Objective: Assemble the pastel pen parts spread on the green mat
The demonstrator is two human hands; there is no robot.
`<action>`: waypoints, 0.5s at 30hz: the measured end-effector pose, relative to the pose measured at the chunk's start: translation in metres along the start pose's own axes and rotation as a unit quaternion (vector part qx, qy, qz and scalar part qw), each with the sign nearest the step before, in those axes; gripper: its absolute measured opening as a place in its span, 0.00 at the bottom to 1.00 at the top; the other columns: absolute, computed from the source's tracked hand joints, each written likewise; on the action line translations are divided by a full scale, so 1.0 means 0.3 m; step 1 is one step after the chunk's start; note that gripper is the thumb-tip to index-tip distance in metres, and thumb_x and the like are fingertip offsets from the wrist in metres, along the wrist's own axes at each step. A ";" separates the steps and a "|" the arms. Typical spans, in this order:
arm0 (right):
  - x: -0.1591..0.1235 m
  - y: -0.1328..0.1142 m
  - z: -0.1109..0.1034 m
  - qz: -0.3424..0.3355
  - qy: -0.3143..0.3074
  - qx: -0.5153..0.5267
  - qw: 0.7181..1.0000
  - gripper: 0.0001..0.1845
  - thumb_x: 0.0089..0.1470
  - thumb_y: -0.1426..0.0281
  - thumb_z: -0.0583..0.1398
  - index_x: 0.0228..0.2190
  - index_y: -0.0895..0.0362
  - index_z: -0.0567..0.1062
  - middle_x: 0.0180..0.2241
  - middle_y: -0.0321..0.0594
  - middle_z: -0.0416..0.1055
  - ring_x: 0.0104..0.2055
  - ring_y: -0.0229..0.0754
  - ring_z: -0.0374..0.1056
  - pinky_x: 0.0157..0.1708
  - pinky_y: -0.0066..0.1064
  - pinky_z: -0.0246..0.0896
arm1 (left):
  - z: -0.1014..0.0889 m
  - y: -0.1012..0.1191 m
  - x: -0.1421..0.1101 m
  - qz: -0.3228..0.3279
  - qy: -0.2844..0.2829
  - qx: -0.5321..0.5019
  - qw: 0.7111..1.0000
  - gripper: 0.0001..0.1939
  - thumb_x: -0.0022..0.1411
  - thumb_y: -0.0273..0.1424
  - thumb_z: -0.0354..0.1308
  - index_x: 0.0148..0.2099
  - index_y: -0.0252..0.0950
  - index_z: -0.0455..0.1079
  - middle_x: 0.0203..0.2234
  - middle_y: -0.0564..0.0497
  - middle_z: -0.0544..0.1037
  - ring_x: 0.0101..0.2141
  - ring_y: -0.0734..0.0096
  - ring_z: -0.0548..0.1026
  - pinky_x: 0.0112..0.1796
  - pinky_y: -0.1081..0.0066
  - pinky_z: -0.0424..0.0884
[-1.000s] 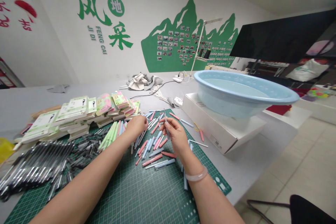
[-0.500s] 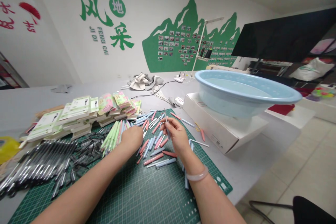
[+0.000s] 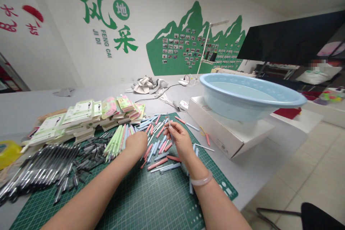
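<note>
My right hand (image 3: 180, 138) is closed in a pinch on a slim bluish-grey pen (image 3: 172, 134), its thin tip pointing up and away. To its left, my left hand (image 3: 137, 143) is curled with the back towards me; its fingers are hidden, so I cannot make out what they hold. Beside the left hand lies a bundle of green, pink and blue pens (image 3: 117, 142). Loose blue and pink pen parts (image 3: 157, 162) and thin white sticks are scattered between and around both hands on the green cutting mat (image 3: 145, 201).
Black pens (image 3: 45, 167) and dark loose caps (image 3: 94, 147) lie at left, with stacked pen boxes (image 3: 78, 113) behind. At right, a blue basin (image 3: 250, 109) sits on a white box (image 3: 215, 129). Yellow tape (image 3: 10, 153) is at the left edge; cloth (image 3: 148, 85) lies at the back.
Both hands stay nearly in place, the left still curled beside the bundle and the right still pinching the pen. The view has shifted slightly.
</note>
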State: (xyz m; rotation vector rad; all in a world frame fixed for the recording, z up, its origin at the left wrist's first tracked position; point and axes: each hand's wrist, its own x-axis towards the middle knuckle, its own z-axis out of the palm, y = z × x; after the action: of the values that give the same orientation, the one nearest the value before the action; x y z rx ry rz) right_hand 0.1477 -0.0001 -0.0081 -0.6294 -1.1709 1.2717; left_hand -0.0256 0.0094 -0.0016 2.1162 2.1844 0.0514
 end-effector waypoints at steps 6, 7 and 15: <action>0.004 0.003 -0.003 0.014 -0.005 0.020 1.000 0.08 0.52 0.66 0.58 0.34 0.56 0.73 0.25 0.36 0.70 0.24 0.35 0.61 0.26 0.28 0.54 | -0.049 -0.035 0.020 0.005 0.040 -0.041 0.998 0.10 0.49 0.30 0.53 0.32 0.31 0.73 0.33 0.35 0.78 0.35 0.51 0.76 0.32 0.64 0.68; 0.004 0.004 -0.003 0.019 -0.007 0.023 1.000 0.09 0.51 0.65 0.58 0.34 0.56 0.73 0.25 0.36 0.70 0.24 0.35 0.61 0.26 0.28 0.54 | -0.064 -0.040 0.024 0.015 0.063 -0.079 0.995 0.10 0.49 0.32 0.53 0.30 0.32 0.72 0.30 0.38 0.78 0.33 0.53 0.75 0.31 0.64 0.67; -0.005 0.028 0.015 0.029 -0.041 0.020 0.999 0.09 0.53 0.66 0.58 0.35 0.57 0.73 0.25 0.37 0.71 0.23 0.34 0.61 0.25 0.28 0.55 | -0.177 -0.002 0.013 0.108 0.019 -0.683 0.722 0.11 0.48 0.33 0.60 0.34 0.34 0.66 0.23 0.52 0.73 0.23 0.74 0.70 0.25 0.73 0.68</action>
State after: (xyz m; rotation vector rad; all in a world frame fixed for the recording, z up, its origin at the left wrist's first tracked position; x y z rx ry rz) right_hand 0.1405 -0.0003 -0.0146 -0.5897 -1.1983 1.3770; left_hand -0.0315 0.0157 0.0508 1.3219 1.0475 1.2619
